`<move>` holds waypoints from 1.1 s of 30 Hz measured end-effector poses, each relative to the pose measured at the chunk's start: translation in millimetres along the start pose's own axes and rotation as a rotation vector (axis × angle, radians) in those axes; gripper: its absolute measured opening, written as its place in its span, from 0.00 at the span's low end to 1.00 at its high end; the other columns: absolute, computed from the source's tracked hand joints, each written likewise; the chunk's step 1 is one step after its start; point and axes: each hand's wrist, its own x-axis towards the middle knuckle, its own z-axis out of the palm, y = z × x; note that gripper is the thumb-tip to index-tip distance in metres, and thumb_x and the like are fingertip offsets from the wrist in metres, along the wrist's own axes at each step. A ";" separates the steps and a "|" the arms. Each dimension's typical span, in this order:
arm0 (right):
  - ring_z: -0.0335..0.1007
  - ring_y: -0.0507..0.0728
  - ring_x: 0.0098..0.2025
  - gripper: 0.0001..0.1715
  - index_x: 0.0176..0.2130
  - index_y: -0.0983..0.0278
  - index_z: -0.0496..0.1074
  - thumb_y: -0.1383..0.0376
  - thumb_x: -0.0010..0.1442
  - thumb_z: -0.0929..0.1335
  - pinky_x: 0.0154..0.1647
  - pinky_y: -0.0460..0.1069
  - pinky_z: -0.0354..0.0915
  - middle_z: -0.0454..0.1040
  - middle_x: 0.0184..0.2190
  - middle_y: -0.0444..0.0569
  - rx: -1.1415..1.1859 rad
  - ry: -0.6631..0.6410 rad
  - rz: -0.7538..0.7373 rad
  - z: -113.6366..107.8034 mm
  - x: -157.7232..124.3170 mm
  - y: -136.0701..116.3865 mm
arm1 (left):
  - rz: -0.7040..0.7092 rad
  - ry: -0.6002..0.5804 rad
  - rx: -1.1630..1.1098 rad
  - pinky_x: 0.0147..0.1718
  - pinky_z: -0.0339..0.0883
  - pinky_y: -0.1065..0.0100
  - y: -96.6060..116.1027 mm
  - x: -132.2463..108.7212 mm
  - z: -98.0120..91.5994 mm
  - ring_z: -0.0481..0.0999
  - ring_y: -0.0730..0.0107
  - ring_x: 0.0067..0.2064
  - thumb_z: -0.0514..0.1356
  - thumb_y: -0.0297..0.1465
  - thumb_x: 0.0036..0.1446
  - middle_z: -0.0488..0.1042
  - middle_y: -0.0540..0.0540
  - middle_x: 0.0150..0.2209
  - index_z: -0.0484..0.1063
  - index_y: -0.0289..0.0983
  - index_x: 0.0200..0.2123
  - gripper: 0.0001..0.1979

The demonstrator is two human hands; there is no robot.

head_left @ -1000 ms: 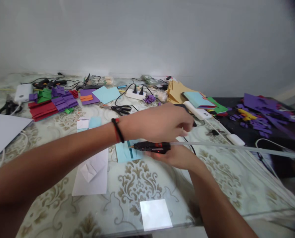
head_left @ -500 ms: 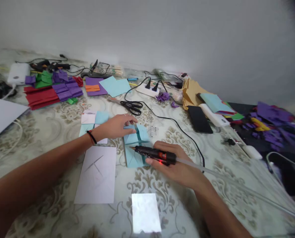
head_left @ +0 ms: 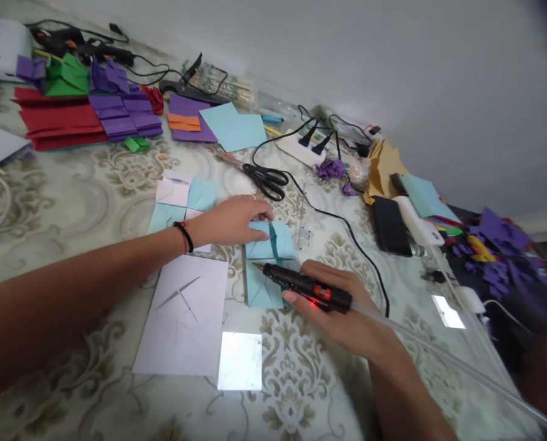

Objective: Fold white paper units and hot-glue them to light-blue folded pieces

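My right hand is closed around a black hot glue pen with a red light. A long translucent glue stick runs out of its back end. Its nozzle points left over folded light blue paper; I cannot tell whether it touches. At the paper's upper left edge, my left hand has its thumb and fingers closed on a flap. Left of it lies a square of white and light blue folded papers, partly under my left wrist. Below that is a white sheet with a dark cross-shaped mark.
Black-handled scissors lie behind my hands. A black cable curves from a white power strip past my right hand. Red and purple folded papers sit at the back left. A black phone lies at the right.
The view has turned and shifted, so the table's things sit differently in it. Both hands keep nearly the same place at the light blue paper, the glue pen still over it.
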 end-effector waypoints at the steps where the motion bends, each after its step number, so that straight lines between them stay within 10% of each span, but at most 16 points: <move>1: 0.59 0.49 0.23 0.21 0.25 0.61 0.62 0.60 0.65 0.71 0.24 0.45 0.57 0.63 0.23 0.40 0.000 -0.001 -0.002 0.1 0.5 -0.5 | 0.002 0.000 0.002 0.48 0.68 0.61 -0.1 0.1 0.1 0.78 0.57 0.48 0.67 0.32 0.60 0.79 0.39 0.48 0.77 0.34 0.48 0.14; 33: 0.67 0.52 0.25 0.20 0.26 0.61 0.66 0.57 0.65 0.72 0.27 0.47 0.63 0.68 0.23 0.42 -0.076 -0.053 -0.008 -2.6 -4.5 0.2 | 0.042 -0.006 -0.019 0.42 0.66 0.65 -4.7 2.9 3.1 0.76 0.61 0.44 0.67 0.32 0.58 0.77 0.41 0.45 0.77 0.34 0.46 0.13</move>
